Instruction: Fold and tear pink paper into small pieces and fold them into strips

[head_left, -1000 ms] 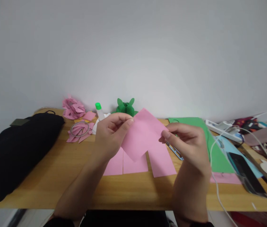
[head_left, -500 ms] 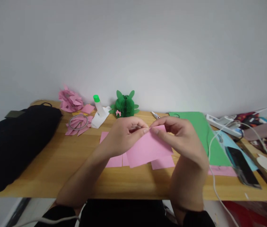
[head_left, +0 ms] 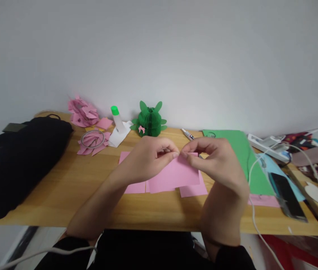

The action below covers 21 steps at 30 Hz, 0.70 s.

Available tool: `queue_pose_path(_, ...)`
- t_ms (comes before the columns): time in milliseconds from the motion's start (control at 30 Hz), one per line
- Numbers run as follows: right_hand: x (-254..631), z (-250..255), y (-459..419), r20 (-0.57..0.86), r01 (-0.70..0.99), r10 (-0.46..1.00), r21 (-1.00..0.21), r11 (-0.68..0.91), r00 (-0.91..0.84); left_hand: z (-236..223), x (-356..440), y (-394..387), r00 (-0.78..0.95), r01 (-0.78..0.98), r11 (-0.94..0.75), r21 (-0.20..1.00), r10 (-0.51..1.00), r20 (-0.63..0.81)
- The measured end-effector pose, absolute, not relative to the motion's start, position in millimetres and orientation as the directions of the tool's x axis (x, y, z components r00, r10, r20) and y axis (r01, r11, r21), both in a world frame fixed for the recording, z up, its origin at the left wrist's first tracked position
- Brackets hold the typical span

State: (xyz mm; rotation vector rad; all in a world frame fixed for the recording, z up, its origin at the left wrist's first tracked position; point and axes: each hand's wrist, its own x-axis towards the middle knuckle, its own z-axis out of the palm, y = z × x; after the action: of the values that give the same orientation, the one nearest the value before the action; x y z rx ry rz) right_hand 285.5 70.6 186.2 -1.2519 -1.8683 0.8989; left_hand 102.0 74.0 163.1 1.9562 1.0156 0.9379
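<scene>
My left hand (head_left: 154, 157) and my right hand (head_left: 213, 157) both pinch the top edge of a pink sheet of paper (head_left: 172, 175). Their fingertips almost meet at the middle of the view. The sheet hangs down toward me, tilted, above other pink paper pieces (head_left: 196, 190) lying on the wooden table (head_left: 71, 187). My fingers partly cover the sheet's upper edge. Just beyond my hands stands a green honeycomb paper figure (head_left: 149, 122) with leaf-shaped pieces and a small pink cutout on its front.
At the left lie a black bag (head_left: 26, 161), crumpled pink paper (head_left: 82, 112) and a tape ring (head_left: 92, 139) on pink scraps. A green-capped glue stick (head_left: 117, 118) stands on white paper. To the right are a small tube (head_left: 187, 134), green sheets (head_left: 234, 146), a phone (head_left: 287, 197) and a white cable (head_left: 253, 213).
The pink sheet has turned slightly in my fingers, its lower right corner now further left. Both hands keep their pinch, and the whole view has shifted a little.
</scene>
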Motion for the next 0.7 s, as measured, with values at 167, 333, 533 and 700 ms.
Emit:
queue_pose_path(167, 286, 187, 69, 0.158, 0.434, 0.938, -0.854, 0.286, -0.308, 169, 100, 73, 0.451, 0.364, -0.470, 0.804, 0.844, 0.290)
queue_pose_path(333, 299, 186, 71, 0.186, 0.385, 0.957, -0.885, 0.261, -0.223, 173, 92, 72, 0.416, 0.397, -0.488, 0.777, 0.851, 0.322)
queue_pose_path(533, 312, 187, 70, 0.302, 0.308, 0.951, -0.913, 0.267, 0.070, 174, 78, 73, 0.311, 0.349, -0.448, 0.823, 0.884, 0.349)
queue_pose_path(700, 293, 185, 66, 0.264, 0.278, 0.954, -0.914, 0.294, -0.141, 175, 84, 72, 0.350, 0.340, -0.439, 0.832, 0.880, 0.322)
